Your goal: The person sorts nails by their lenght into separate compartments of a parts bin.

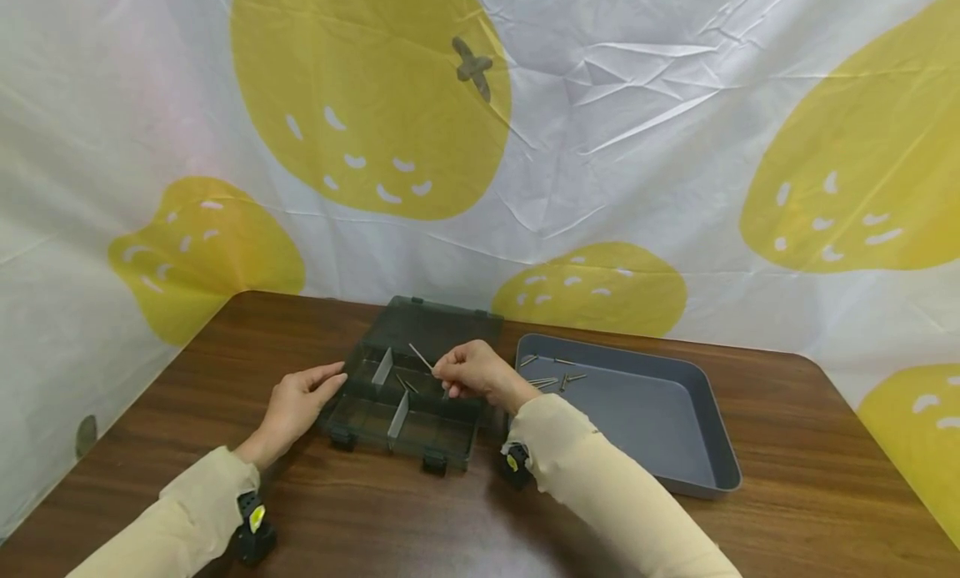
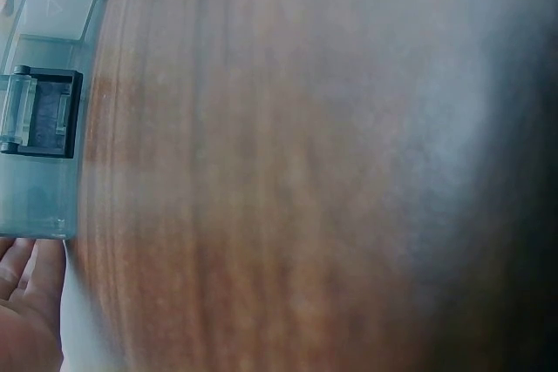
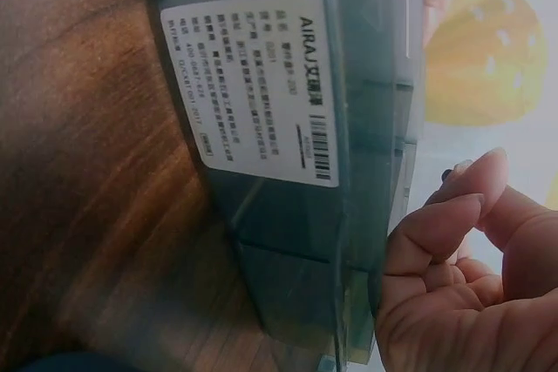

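A see-through dark green parts box (image 1: 435, 434) lies on the table with its lid (image 1: 420, 324) swung back. White dividers (image 1: 399, 415) split its inside, and a few thin screws (image 1: 407, 384) lie in a back compartment. Above that compartment my right hand (image 1: 476, 371) pinches a long thin silver screw (image 1: 421, 357) between thumb and forefinger, one end pointing up and left. In the right wrist view a small dark tip (image 3: 447, 175) shows at the fingertips. My left hand (image 1: 296, 403) touches the box's left side with fairly straight fingers; its fingertips (image 2: 44, 259) meet the box edge.
To the right stands a grey tray (image 1: 716, 428), with several silver and bronze screws (image 1: 558, 382) toward its left side. Black latches (image 1: 434, 462) stick out from the box's front. Behind the wooden table (image 1: 375, 520) hangs a white cloth with yellow fruit prints (image 1: 622, 186).
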`<move>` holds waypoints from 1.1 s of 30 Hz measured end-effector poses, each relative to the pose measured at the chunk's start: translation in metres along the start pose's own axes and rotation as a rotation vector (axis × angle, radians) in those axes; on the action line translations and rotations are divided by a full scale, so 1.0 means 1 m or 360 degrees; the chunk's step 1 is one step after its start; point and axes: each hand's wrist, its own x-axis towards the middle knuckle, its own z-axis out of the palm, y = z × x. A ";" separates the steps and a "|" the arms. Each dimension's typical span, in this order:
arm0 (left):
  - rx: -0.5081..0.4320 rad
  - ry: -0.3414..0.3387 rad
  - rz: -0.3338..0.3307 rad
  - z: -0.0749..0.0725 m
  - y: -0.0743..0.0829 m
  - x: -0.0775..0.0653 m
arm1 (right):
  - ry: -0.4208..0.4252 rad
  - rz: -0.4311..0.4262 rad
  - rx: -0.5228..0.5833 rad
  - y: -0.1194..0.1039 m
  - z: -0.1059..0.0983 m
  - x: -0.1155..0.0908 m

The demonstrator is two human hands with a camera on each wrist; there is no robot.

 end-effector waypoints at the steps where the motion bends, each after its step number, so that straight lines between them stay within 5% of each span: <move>1: 0.0000 -0.0001 -0.0001 0.000 0.000 0.000 | 0.0003 -0.0004 -0.0011 0.000 0.001 0.000; 33: 0.0029 0.0012 -0.0004 0.001 0.000 0.000 | -0.0011 0.0011 -0.0142 0.000 0.004 -0.002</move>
